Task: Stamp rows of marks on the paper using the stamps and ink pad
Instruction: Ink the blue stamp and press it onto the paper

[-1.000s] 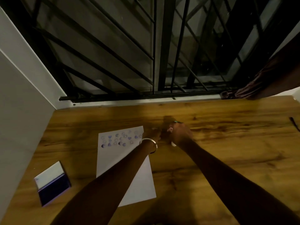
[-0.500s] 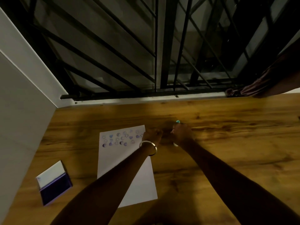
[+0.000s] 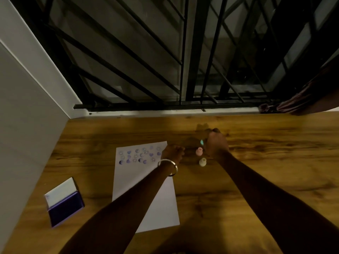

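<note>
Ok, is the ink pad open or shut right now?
Open. The ink pad lies left of the paper with its pale lid folded back and the dark blue inked face showing.

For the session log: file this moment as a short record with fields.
surface: wooden table
paper: white sheet, three rows of purple marks at its far end
ink pad: open, purple, left of the paper
loose stamps: pink stamp and cream stamp, upright on the table right of the paper
left hand: fist at the paper's far right corner, silver bangle on the wrist
right hand: grip closed on a teal stamp, hand
</note>
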`<move>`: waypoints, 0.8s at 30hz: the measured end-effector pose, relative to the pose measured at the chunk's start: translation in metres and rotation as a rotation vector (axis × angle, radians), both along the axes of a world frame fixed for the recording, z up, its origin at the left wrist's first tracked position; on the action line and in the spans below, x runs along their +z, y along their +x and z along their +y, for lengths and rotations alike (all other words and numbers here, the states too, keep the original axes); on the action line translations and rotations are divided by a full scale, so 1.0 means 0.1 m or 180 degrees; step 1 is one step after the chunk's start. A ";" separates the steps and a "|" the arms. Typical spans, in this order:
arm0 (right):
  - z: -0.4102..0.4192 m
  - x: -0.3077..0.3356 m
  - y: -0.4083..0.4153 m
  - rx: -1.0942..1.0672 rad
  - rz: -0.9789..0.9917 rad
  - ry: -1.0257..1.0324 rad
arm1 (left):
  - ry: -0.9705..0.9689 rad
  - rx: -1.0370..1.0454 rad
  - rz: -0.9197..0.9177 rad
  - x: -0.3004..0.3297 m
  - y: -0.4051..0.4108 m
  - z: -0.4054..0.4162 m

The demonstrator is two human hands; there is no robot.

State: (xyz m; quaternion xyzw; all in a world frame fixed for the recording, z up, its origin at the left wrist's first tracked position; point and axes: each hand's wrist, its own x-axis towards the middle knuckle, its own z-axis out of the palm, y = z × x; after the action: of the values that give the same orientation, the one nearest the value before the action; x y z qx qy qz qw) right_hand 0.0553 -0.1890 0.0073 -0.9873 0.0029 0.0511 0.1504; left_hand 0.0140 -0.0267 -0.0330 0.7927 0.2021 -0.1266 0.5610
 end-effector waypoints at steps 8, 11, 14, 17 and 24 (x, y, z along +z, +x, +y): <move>0.05 -0.06 -0.01 -0.0056 0.0203 -0.0022 | -0.0433 0.0212 0.0120 -0.01 0.05 0.11; 0.10 -0.04 -0.04 -0.0059 0.0149 0.0041 | -0.0750 0.0334 0.0198 0.06 0.06 0.16; 0.22 0.03 -0.07 -0.0023 -0.0072 0.0242 | -0.1256 0.0533 0.0325 0.14 0.07 0.23; 0.42 0.14 -0.12 0.0219 -0.0261 0.0563 | -0.1713 0.0770 0.0320 0.21 0.03 0.33; 1.12 0.26 -0.36 0.0637 -0.0125 0.1447 | -0.2423 0.1011 0.0091 0.32 -0.19 0.70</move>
State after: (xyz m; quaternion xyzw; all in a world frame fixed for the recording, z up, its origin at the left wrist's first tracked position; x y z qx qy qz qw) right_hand 0.0196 -0.0775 0.0337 -0.9243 -0.1095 0.0460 0.3629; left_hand -0.0055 0.0438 -0.0013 0.4856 0.2685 -0.1151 0.8239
